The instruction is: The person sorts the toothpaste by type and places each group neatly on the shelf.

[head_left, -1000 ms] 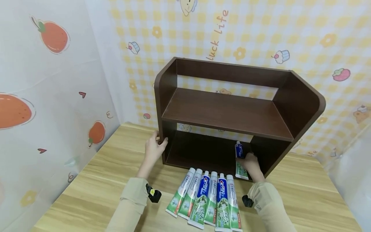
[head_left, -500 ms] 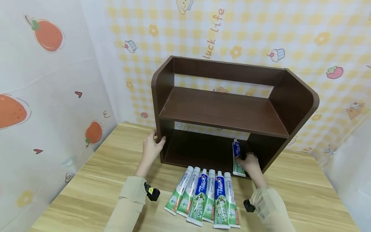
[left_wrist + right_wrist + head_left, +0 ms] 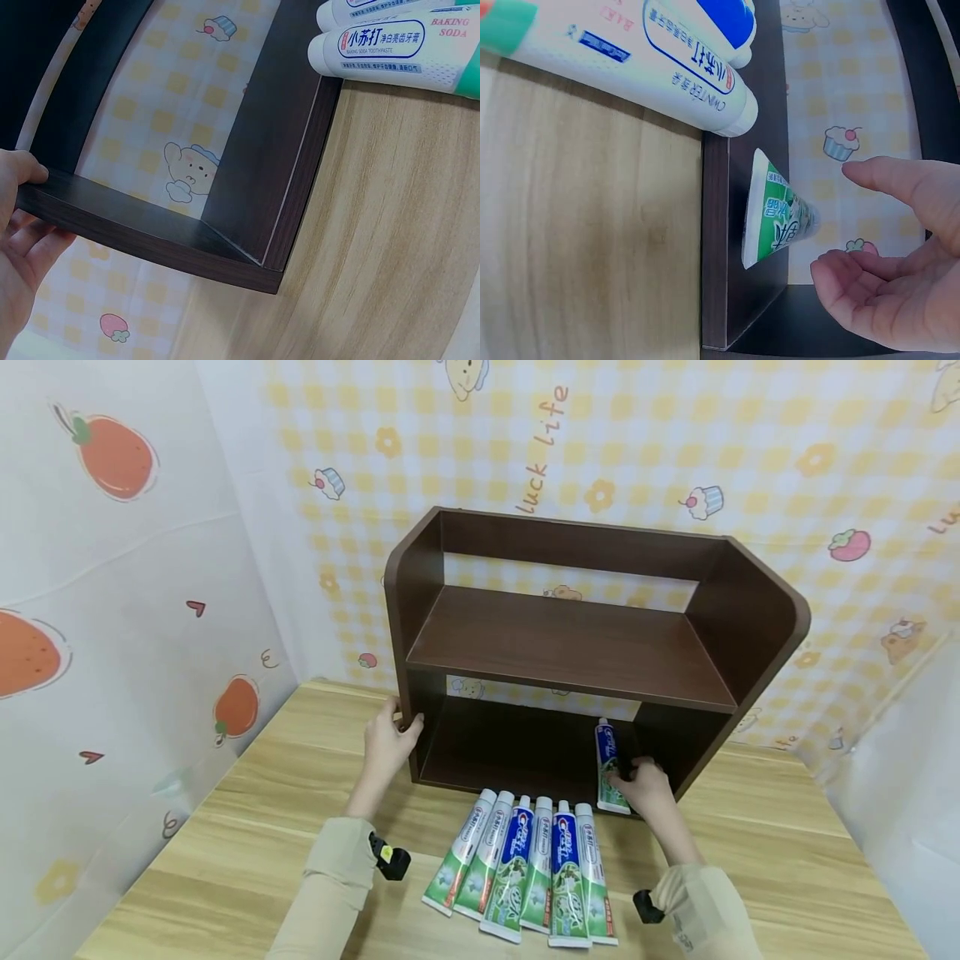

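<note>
A blue and green toothpaste tube [image 3: 611, 768] lies on the lower board [image 3: 517, 747] of a dark brown two-tier shelf, near its right side. Beside this tube is my right hand [image 3: 648, 787]; in the right wrist view its thumb and fingers are spread apart, with nothing held between them, and the tube's flat green end [image 3: 769, 214] faces the camera. My left hand [image 3: 390, 743] grips the front edge of the shelf's left side panel [image 3: 142, 225], thumb on the inner face and fingers outside.
Several toothpaste tubes [image 3: 517, 868], some white and green, some blue and green, lie fanned out on the wooden table [image 3: 300, 793] before the shelf. Their caps point at its front edge. The upper board [image 3: 570, 643] sits above the right hand. A patterned backdrop [image 3: 600, 435] stands behind.
My right hand has loosened from the tube on the lower board, and more of the tube shows. The left hand keeps its grip on the panel. The head view has shifted slightly.
</note>
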{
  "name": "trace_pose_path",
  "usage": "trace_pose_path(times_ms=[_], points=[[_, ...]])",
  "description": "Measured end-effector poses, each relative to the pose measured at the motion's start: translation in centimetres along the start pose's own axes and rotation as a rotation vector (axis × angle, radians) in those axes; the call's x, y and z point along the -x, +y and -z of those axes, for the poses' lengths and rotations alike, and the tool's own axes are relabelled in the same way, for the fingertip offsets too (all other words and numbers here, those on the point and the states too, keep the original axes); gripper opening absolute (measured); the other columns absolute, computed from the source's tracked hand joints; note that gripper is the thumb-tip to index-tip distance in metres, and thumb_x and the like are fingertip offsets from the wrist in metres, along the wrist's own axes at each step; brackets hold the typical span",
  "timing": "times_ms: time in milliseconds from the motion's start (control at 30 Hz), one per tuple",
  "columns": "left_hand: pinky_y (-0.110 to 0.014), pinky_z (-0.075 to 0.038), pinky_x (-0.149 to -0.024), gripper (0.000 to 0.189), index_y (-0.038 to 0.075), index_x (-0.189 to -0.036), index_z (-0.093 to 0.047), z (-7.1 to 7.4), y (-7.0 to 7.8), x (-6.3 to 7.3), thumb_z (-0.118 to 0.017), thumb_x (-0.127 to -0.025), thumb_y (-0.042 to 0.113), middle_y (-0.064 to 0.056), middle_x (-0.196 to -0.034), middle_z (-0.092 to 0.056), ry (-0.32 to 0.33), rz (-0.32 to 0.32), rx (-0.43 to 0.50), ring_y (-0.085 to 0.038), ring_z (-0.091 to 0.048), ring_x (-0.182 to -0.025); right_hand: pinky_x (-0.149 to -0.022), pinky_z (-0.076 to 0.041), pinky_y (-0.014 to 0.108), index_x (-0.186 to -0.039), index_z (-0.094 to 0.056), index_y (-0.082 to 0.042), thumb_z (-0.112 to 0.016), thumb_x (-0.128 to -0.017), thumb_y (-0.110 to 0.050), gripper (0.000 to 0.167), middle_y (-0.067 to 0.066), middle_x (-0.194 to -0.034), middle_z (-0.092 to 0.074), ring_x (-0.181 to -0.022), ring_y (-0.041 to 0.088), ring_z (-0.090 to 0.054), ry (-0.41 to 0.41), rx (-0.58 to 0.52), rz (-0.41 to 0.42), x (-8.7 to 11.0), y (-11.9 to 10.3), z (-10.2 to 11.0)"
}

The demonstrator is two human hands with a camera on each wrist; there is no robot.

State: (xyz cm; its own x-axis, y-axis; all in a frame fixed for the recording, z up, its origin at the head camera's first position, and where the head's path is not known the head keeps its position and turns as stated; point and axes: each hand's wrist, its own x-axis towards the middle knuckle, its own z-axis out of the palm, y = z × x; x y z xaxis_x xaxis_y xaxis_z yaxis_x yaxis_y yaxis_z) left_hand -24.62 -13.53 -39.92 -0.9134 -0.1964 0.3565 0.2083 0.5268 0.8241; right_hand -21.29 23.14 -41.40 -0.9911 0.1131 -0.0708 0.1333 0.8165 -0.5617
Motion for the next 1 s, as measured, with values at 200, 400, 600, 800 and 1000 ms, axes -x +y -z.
trace_pose_path(times_ms=[200, 400, 600, 800, 1000], points=[[-0.037, -0.057, -0.064, 0.017, 0.0, -0.093, -0.053, 0.2, -0.1, 0.0, -0.061, -0.083, 0.012, -0.027, -0.094, -0.064, 0.001, -0.006, -0.003, -0.036, -0.064, -0.094, -0.08, -0.05, 0.047, -0.12, -0.039, 0.017, -0.061, -0.083, -0.027, 0.062, 0.032, -0.106, -0.055, -0.095, 0.042, -0.056, -0.01, 0.0, -0.013, 1.0, -0.2, -0.2], [-0.035, -0.057, -0.063, 0.017, 0.0, -0.091, -0.054, 0.3, 0.0, 0.1, -0.062, -0.082, 0.011, -0.026, -0.094, -0.064, 0.009, -0.002, 0.002, -0.036, -0.065, -0.093, -0.079, -0.048, 0.046, -0.116, -0.043, 0.016, -0.063, -0.081, -0.025, 0.058, 0.027, -0.097, -0.057, -0.088, 0.034, -0.057, 0.007, -0.027, 0.006, 2.2, -0.3, -0.5], [-0.037, -0.057, -0.064, 0.016, -0.001, -0.092, -0.054, 0.4, 0.1, 0.1, -0.062, -0.082, 0.009, -0.027, -0.095, -0.064, 0.011, -0.007, 0.008, -0.037, -0.064, -0.093, -0.073, -0.049, 0.041, -0.115, -0.044, 0.016, -0.065, -0.08, -0.026, 0.059, 0.022, -0.091, -0.056, -0.08, 0.027, -0.055, 0.001, -0.046, 0.014, 3.1, -0.1, -1.0], [-0.028, -0.053, -0.058, 0.015, 0.0, -0.091, -0.054, 0.4, 0.0, 0.1, -0.062, -0.082, 0.009, -0.026, -0.091, -0.065, 0.016, -0.011, 0.008, -0.036, -0.065, -0.091, -0.072, -0.05, 0.037, -0.116, -0.043, 0.016, -0.068, -0.079, -0.027, 0.062, 0.019, -0.091, -0.055, -0.08, 0.024, -0.054, -0.022, -0.073, -0.002, 3.9, -0.1, -1.5], [-0.024, -0.051, -0.054, 0.015, 0.0, -0.09, -0.054, 0.4, -0.1, -0.1, -0.062, -0.082, 0.011, -0.026, -0.09, -0.065, 0.018, -0.014, 0.004, -0.035, -0.066, -0.09, -0.065, -0.047, 0.031, -0.113, -0.047, 0.016, -0.069, -0.078, -0.027, 0.06, 0.017, -0.087, -0.055, -0.076, 0.021, -0.053, -0.031, -0.068, 0.005, 4.4, 0.0, -2.0]])
